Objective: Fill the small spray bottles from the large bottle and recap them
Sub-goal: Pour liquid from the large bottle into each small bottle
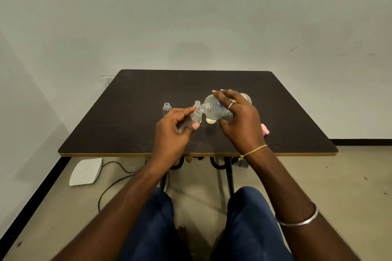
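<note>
Tilting large bottle [212,106], small bottle [194,117]

The worktop [148,91] is finished in dark brown, almost black, and edged with a thin yellow band. The large bottle [212,104] and each small bottle [196,115] are seen as clear, pale yellow liquid [211,120] being shown in the former. A pink object [265,129] is seen near the right edge. Blue trousers [157,229] and a white pad [86,171] are also seen.
</note>
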